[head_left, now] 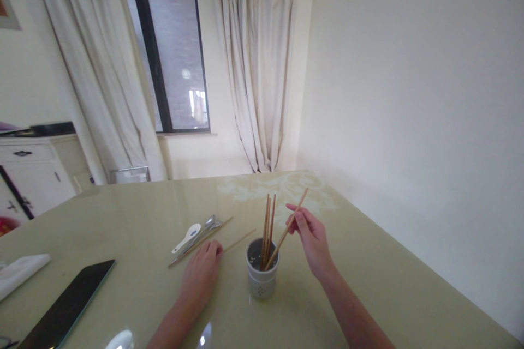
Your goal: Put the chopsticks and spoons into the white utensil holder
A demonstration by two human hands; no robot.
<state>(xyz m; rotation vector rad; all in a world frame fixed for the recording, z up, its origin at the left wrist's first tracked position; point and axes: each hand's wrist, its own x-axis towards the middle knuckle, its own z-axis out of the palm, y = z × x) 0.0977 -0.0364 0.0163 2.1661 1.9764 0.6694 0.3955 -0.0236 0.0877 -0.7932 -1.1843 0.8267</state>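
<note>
My right hand (313, 240) pinches a wooden chopstick (285, 233), which slants down to the left with its lower end inside a pale cup (262, 286). Several other chopsticks (268, 223) stand in the cup, leaning on one another. Left of the cup, my left hand (202, 267) lies low on the table, fingers curled over the near end of a single chopstick (241, 240). Just beyond that hand are a white spoon (187, 237), metal spoons (212, 222) that seem to be in clear wrapping, and another chopstick (219, 227).
The glossy greenish table (368, 294) meets a white wall on the right. A dark flat tablet-like device (69, 305) and a white object (24, 271) lie at the left. Behind are curtains (262, 65), a window and a white cabinet (36, 169).
</note>
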